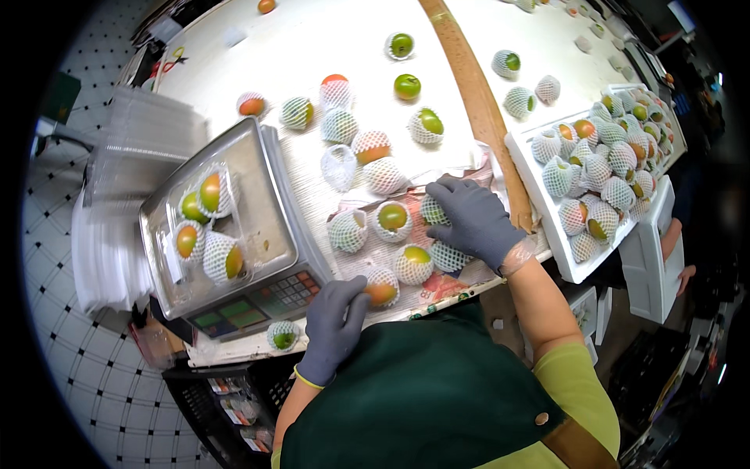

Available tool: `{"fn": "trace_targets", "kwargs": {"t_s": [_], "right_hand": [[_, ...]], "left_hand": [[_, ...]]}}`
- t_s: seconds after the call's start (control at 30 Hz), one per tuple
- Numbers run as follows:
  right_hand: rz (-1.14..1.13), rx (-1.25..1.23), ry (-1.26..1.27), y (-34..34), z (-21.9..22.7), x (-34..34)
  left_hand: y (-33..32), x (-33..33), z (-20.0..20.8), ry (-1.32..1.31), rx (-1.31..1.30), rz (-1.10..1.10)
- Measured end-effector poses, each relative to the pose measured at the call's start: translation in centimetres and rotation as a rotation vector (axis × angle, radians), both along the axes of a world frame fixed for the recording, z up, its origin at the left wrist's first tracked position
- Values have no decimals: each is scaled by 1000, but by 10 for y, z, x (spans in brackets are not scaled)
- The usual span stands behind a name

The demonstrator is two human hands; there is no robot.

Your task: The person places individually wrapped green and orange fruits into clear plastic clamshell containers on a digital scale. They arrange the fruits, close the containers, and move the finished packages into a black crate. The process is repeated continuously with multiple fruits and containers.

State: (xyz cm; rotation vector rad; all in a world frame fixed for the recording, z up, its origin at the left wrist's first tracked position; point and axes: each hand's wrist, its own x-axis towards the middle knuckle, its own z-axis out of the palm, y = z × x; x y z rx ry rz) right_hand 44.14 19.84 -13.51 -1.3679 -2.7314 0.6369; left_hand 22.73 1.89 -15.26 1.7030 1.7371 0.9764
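Note:
My gloved right hand [476, 220] curls over a green tomato in a foam net [432, 209], its fingers and thumb on either side of the fruit. Under that hand sits another netted tomato [450, 256]. My gloved left hand [334, 324] is near the table's front edge, with fingers loosely bent and apart. Its fingertips are at the left side of an orange netted tomato [382, 291]; whether they touch it is unclear. Between the hands lie more netted tomatoes, one green and orange [393, 217], one yellow-green [413, 264] and one mostly covered by its net [347, 231].
At left a scale [269, 172] carries a clear plastic tray [173, 215] of tomatoes, beside stacked clear containers [129, 156]. A white crate [539, 211] full of netted tomatoes stands at right. A brown strip [473, 94] crosses the table. Another person's hand [686, 279] shows far right.

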Motion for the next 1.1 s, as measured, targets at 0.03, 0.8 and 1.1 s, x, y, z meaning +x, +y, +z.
{"fn": "trace_targets", "kwargs": {"t_s": [0.03, 0.8, 1.1], "right_hand": [[-10, 11, -61, -2, -4, -5], [335, -149, 671, -79, 27, -96], [-250, -896, 789, -89, 11, -94]], "left_hand": [[-2, -2, -1, -8, -2, 11], [-14, -5, 12, -1013, -136, 319], [-21, -10, 8, -1569, -144, 415]]}}
